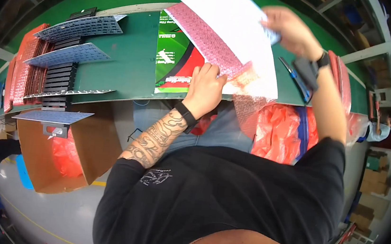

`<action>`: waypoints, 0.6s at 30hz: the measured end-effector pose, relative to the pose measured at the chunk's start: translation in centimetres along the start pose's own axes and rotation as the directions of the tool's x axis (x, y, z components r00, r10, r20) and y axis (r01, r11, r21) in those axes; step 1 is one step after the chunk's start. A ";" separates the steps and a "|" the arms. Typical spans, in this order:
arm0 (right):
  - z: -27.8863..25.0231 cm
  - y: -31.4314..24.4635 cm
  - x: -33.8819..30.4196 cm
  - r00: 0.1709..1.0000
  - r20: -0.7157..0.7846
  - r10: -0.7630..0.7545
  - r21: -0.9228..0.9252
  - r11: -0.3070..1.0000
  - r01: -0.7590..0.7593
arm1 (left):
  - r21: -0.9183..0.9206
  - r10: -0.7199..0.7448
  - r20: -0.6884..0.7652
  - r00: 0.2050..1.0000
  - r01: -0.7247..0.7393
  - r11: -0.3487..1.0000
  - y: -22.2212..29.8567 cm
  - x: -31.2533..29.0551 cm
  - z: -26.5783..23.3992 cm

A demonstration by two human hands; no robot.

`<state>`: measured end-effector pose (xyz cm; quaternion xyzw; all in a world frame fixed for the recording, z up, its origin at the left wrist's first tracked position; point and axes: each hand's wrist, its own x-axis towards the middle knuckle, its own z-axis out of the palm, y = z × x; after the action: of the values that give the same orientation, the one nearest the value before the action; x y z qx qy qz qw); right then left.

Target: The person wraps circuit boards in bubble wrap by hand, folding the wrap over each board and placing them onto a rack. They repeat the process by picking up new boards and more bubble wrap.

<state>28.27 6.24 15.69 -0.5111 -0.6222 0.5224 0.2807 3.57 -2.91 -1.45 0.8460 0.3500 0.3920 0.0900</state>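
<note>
A large white sheet [225, 18] is tilted over the far part of the green bench. At its right edge my right hand [293, 32], slightly blurred, is closed with thumb and fingers on it. A pink bubble-wrap bag [202, 37] lies partly under the white sheet, its clear near end [249, 111] hanging over the bench edge. My left hand [206, 87] rests at the bag's near left edge with curled fingers; it seems to pinch that edge. Beneath lies a green, red and black printed sheet [169, 57]. A blue-and-black utility knife [297, 80] is near my right wrist.
On the left, several perforated grey panels [71, 55] stand in a black slotted rack [59, 77]. Stacked pink bubble bags [22, 73] are beside it. A cardboard box [101, 136] holds red plastic. Red bags [277, 133] sit below the bench edge; a dark phone-like object [305, 71] lies right.
</note>
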 end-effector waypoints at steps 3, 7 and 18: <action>0.9 7.4 -2.9 0.972 -0.093 0.215 0.283 0.942 -0.181 | 0.026 0.036 -0.022 0.999 -0.036 0.999 0.2 -0.5 0.7; 2.8 11.9 -1.1 0.975 -0.044 0.219 0.327 0.925 -0.194 | 0.028 0.063 -0.025 0.998 -0.062 0.998 0.0 -1.2 0.4; 4.4 13.7 1.4 0.974 -0.046 0.222 0.259 0.944 -0.203 | 0.088 0.072 -0.065 0.995 -0.066 0.994 0.4 -0.7 0.2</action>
<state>28.65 4.99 1.33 -0.5544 -0.4808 0.6052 0.3085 3.63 -3.66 -1.86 0.8469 0.3397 0.4081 0.0279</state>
